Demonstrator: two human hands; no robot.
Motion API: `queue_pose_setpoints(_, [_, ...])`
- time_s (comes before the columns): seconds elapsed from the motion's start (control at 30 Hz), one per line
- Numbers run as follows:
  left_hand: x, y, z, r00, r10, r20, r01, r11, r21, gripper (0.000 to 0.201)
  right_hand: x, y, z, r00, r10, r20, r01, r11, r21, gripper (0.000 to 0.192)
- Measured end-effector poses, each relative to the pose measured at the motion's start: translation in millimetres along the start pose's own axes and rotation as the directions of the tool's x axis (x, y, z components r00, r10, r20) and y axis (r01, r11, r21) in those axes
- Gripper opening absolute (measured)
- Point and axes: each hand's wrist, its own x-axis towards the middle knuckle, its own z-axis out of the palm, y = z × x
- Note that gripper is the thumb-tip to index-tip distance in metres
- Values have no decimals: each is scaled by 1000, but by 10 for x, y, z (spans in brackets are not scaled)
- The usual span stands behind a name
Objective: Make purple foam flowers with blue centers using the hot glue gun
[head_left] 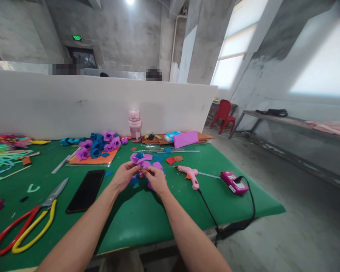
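Above the green table, my left hand (126, 174) pinches the left side of a purple paper flower (136, 158) that has a blue centre. My right hand (155, 179) is closed beside it, its fingertips almost meeting the left ones at the flower's lower edge. Exactly what the right fingertips grip is partly hidden. Purple and blue petal pieces (158, 165) lie behind and under both hands. To the right rests a pink glue gun (188, 173) with a clear glue stick in its back.
Big scissors (42, 206) and a black phone (86, 190) lie left. Finished flowers (98, 145) sit on orange sheets at the back. A pink bottle (135, 126) stands by the white partition (102, 102). At right, a purple power strip (234, 184) trails a cord over the table's edge.
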Motion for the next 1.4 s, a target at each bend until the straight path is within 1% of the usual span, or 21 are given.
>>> queue_pose_setpoints(0.1, [13, -21, -17, 1000, 4, -23, -4, 1000, 4, 23, -4, 7, 1, 1000, -17, 7, 17, 999, -34, 19])
queue_pose_setpoints(0.3, [32, -51, -43, 995, 54, -87, -47, 996, 81, 23, -43, -73, 2, 993, -115, -4, 112, 973, -202, 15])
queue_pose_setpoints(0.4, [31, -53, -35, 991, 84, -109, -71, 991, 112, 25, -52, -91, 1, 988, -151, -18, 141, 953, -268, 15])
queue_pose_setpoints(0.6, [26, -64, -12, 991, 62, -122, -43, 987, 155, 31, -63, -21, 13, 975, -218, -54, 174, 887, -427, 17])
queue_pose_setpoints(0.67, [19, -51, 0, 992, 60, -115, -40, 986, 163, 32, -67, -19, 12, 967, -245, -62, 193, 874, -445, 16])
queue_pose_setpoints(0.73, [4, -19, 15, 990, 75, -118, -54, 983, 176, 32, -63, -44, -2, 960, -267, -82, 214, 891, -400, 15])
queue_pose_setpoints(0.8, [-17, 29, 30, 985, 114, -125, -89, 977, 193, 34, -45, -80, -31, 954, -262, -147, 212, 934, -287, 17])
queue_pose_setpoints(0.83, [-29, 57, 36, 983, 135, -127, -107, 973, 207, 35, -31, -96, -50, 952, -238, -192, 198, 958, -207, 19])
queue_pose_setpoints(0.9, [-52, 111, 46, 979, 165, -118, -130, 957, 259, 38, 1, -116, -90, 952, -149, -266, 148, 989, -24, 22])
queue_pose_setpoints(0.97, [-70, 154, 53, 979, 188, -74, -150, 922, 356, 37, 28, -120, -122, 961, -55, -271, 96, 986, 138, 24])
queue_pose_setpoints(1.03, [-83, 181, 58, 979, 205, 9, -186, 863, 470, 32, 40, -118, -137, 977, -4, -212, 54, 971, 231, 26])
queue_pose_setpoints(1.13, [-89, 194, 66, 970, 217, 110, -241, 787, 568, 25, 36, -126, -132, 995, 16, -99, 14, 956, 295, 28])
queue_pose_setpoints(1.2, [-86, 192, 71, 968, 208, 140, -250, 770, 587, 23, 30, -143, -122, 999, 17, -52, 0, 950, 311, 29])
queue_pose_setpoints(1.27, [-78, 187, 71, 970, 187, 152, -241, 773, 586, 21, 26, -168, -119, 998, 20, -52, -3, 950, 311, 29])
queue_pose_setpoints(1.4, [-60, 168, 63, 974, 174, 142, -225, 780, 585, 20, 28, -211, -134, 994, 5, -107, 29, 948, 318, 24])
